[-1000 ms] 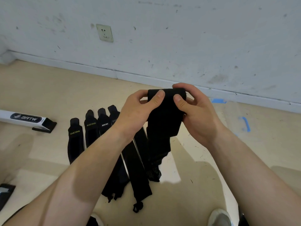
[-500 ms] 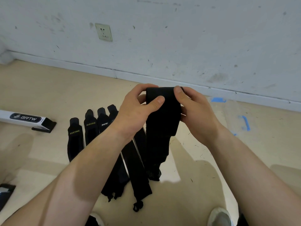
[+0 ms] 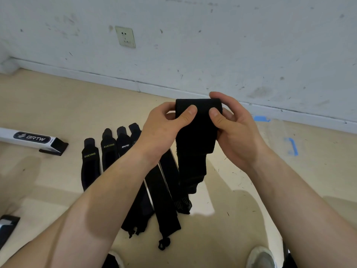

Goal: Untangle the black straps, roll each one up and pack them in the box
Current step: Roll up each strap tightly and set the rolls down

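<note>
Both hands hold one black strap [image 3: 195, 136] in the air above the floor. Its top end is wound into a short roll and the rest hangs down. My left hand [image 3: 164, 130] grips the roll's left side with the thumb on the front. My right hand [image 3: 231, 126] grips the right side, thumb on the front and fingers curled behind. Several more black straps [image 3: 108, 153] lie side by side flat on the floor below, some with yellow or white lettering. A white and black box [image 3: 32, 139] marked BRTW lies on the floor at the left with its end flap open.
A white wall with a socket [image 3: 125, 36] and a skirting board runs across the back. Blue tape marks [image 3: 292, 146] sit on the beige floor at the right. A dark object [image 3: 7, 227] lies at the left edge. A shoe [image 3: 261, 257] shows at the bottom right.
My hands have shifted their hold on the roll: the right thumb went from the front to the top and back to the front. The hanging part looks slightly shorter.
</note>
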`<state>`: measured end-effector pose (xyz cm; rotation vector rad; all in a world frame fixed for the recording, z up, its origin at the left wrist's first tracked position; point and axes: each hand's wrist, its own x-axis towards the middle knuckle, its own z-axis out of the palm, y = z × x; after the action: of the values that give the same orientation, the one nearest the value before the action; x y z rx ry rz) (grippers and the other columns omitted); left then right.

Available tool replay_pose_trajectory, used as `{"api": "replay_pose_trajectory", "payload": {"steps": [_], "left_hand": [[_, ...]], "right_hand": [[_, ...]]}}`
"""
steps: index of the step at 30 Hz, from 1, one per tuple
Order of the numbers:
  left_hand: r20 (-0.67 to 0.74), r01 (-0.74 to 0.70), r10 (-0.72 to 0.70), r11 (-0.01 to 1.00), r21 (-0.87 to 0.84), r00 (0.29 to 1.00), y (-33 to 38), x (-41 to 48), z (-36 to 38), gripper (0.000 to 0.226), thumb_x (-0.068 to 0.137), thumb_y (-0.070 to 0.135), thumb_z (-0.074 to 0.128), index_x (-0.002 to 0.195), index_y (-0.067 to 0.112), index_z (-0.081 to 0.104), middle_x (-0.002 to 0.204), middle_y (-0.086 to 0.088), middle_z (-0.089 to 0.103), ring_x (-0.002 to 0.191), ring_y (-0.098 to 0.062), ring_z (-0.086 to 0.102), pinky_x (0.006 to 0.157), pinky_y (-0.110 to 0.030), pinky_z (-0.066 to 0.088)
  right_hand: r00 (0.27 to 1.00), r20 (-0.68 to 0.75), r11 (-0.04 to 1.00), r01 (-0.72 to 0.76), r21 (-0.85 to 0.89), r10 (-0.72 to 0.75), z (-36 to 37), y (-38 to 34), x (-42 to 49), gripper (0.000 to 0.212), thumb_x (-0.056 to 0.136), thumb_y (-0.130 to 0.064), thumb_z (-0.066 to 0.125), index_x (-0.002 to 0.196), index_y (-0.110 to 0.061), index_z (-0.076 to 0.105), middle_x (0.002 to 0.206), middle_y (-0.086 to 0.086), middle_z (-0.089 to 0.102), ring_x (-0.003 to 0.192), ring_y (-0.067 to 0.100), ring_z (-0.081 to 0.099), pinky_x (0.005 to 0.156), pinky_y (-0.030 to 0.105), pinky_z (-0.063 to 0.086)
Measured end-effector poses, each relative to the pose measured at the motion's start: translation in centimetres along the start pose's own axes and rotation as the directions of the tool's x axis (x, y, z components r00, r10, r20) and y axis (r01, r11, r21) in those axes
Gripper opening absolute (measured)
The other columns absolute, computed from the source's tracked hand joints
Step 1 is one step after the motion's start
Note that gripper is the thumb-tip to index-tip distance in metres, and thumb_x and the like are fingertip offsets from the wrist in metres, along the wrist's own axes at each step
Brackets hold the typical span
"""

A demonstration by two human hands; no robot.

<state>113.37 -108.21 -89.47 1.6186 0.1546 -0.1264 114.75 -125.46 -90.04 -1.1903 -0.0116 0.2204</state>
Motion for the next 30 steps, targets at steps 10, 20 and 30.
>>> {"api": "replay_pose_trajectory", "payload": {"steps": [10,20,30], "left_hand": [[0.001,-0.025,0.025,0.999,-0.037,1.0,0.11,-0.16,0.03,0.039,0.092,0.019,0.074,0.129,0.015,0.061,0.115,-0.004,0.074,0.103,-0.021,0.075,0.091,-0.038,0.062],[0.023,-0.042,0.041,0.997,0.064,0.999,0.16,0.01,-0.09,0.042,0.092,0.033,0.072,0.13,0.021,0.059,0.117,0.001,0.073,0.105,-0.013,0.073,0.096,-0.034,0.059],[-0.014,-0.076,0.077,0.995,0.064,0.997,0.61,-0.14,-0.22,0.037,0.093,0.025,0.074,0.125,0.014,0.061,0.106,-0.001,0.074,0.093,-0.008,0.074,0.073,-0.015,0.057]], "right_hand": [[0.998,-0.019,0.963,-0.066,-0.263,0.063,0.26,0.01,-0.17,0.035,0.103,-0.041,0.053,0.119,-0.014,0.068,0.112,0.007,0.074,0.1,0.025,0.074,0.086,0.041,0.061],[1.0,-0.026,0.988,0.007,-0.155,-0.012,-0.42,0.32,0.15,0.024,0.099,-0.012,0.062,0.123,-0.015,0.065,0.114,0.012,0.072,0.101,0.026,0.072,0.085,0.037,0.058],[0.999,0.038,0.97,0.038,-0.241,-0.029,-0.45,0.12,0.35,0.038,0.091,-0.023,0.068,0.129,-0.024,0.064,0.123,0.006,0.07,0.117,0.023,0.067,0.096,0.039,0.057]]}}
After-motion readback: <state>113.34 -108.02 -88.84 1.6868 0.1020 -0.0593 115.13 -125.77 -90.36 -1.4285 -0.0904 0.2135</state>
